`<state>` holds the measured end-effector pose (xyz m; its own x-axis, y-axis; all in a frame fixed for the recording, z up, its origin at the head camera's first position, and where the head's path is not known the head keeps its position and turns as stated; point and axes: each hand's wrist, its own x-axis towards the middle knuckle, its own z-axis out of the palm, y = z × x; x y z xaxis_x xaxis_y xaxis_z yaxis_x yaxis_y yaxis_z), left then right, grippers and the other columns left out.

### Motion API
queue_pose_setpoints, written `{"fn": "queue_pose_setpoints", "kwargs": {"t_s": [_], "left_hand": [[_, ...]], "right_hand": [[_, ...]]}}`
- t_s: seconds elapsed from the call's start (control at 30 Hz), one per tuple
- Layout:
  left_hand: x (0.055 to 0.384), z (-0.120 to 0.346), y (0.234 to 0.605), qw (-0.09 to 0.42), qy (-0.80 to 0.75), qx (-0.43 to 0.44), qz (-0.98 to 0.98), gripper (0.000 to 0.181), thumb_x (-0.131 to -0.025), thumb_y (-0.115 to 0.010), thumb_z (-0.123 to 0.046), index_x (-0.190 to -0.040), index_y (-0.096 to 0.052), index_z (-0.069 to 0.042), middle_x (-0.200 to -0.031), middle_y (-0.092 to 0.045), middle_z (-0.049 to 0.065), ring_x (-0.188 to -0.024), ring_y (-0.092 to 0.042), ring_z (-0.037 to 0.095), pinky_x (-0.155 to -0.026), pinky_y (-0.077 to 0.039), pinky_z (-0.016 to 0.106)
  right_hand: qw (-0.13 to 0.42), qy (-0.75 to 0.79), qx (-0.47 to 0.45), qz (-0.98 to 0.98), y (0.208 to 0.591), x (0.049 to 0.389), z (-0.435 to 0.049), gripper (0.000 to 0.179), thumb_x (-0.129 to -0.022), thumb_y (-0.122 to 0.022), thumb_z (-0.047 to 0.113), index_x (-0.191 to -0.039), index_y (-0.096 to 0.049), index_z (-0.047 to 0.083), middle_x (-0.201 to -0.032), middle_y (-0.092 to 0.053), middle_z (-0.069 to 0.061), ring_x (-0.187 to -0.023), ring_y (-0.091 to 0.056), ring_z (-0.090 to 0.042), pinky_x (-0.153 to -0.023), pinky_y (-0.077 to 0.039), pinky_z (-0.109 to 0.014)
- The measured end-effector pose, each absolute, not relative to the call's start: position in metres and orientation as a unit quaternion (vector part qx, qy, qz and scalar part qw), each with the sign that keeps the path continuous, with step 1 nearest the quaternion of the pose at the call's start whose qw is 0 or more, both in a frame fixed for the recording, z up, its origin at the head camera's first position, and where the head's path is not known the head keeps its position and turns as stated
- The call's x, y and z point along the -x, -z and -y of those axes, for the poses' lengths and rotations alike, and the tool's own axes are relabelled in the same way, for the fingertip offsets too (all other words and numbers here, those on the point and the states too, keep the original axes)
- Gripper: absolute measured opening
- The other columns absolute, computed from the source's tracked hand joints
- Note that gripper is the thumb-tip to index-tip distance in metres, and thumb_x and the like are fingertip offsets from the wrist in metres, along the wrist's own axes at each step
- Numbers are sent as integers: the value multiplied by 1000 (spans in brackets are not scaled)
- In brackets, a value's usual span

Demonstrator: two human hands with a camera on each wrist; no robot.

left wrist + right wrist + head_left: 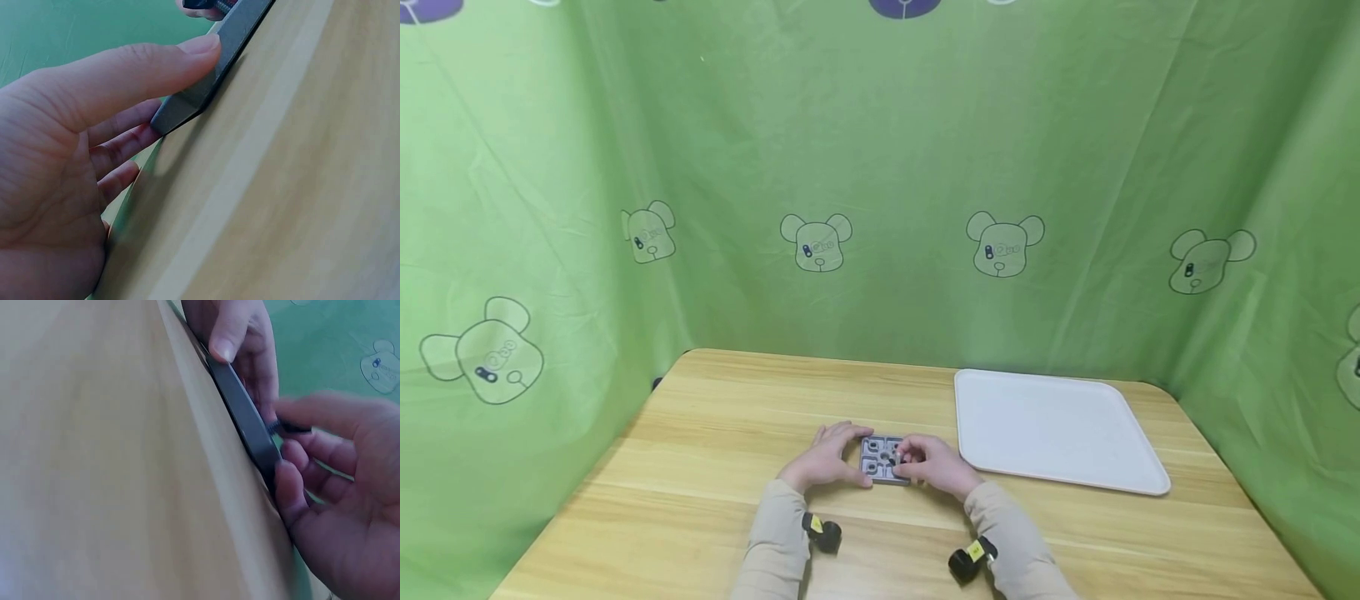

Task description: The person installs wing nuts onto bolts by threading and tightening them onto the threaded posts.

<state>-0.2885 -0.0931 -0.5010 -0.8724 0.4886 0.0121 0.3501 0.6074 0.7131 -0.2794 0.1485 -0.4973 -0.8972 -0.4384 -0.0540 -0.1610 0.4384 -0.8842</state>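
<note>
A square grey plate [872, 457] with moulded recesses lies on the table between both hands. My left hand [826, 461] grips its left side, the thumb on the near edge and the fingers on the far one. In the left wrist view that thumb presses along the plate's dark side wall [187, 103]. Curled over the plate's right half, my right hand [942, 467] holds a small black-headed screw [294, 427] with a threaded shank near the plate's face. Its thumb touches the plate's edge in the right wrist view. Fingers partly hide the screw.
A white tray [1052, 429] rests on the wooden table [700, 467], just right of and beyond my right hand. Green curtains [895, 150] with bear prints stand around the back and sides. Both wrists wear small black cameras [827, 537].
</note>
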Motion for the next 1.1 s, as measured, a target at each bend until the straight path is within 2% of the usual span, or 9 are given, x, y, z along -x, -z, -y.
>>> {"fn": "queue_pose_setpoints", "kwargs": {"t_s": [0.23,0.37,0.63,0.8,1.1], "left_hand": [[289,93,501,94,-382,-236,-889,88,-65,-85,-38,-142,-47,-14,-151,-43,12,-146,-27,37,-122,-1,62],[289,93,501,93,-376,-236,-891,88,-65,-85,-37,-142,-47,-15,-152,-43,12,-147,-27,36,-121,-1,62],[289,94,501,93,-374,-239,-891,88,-65,-84,-38,-142,-47,-15,-152,-43,12,-146,-27,37,-121,-1,62],[289,94,502,91,-376,-240,-891,89,-65,-85,-38,-142,-47,-14,-152,-42,13,-146,-27,37,-121,-2,63],[290,94,504,91,-375,-241,-891,89,-65,-85,-37,-142,-47,-15,-152,-42,13,-146,-27,38,-121,-2,63]], "right_hand": [[181,562,194,-784,498,281,-160,31,-92,-56,15,-114,-60,-7,-101,-63,-12,-82,-56,-13,-69,-53,-23],[184,567,196,-778,498,282,-161,32,-94,-53,15,-114,-59,-8,-96,-61,-7,-79,-55,-11,-69,-52,-22],[185,563,193,-782,499,284,-159,30,-89,-58,9,-115,-61,-7,-97,-62,-7,-82,-55,-10,-67,-51,-18],[177,553,197,-790,501,284,-159,32,-88,-63,11,-116,-63,-5,-97,-62,-8,-84,-55,-10,-67,-51,-18],[164,542,189,-802,496,280,-155,31,-85,-68,11,-110,-63,-5,-93,-61,-9,-80,-53,-10,-61,-48,-18]]}}
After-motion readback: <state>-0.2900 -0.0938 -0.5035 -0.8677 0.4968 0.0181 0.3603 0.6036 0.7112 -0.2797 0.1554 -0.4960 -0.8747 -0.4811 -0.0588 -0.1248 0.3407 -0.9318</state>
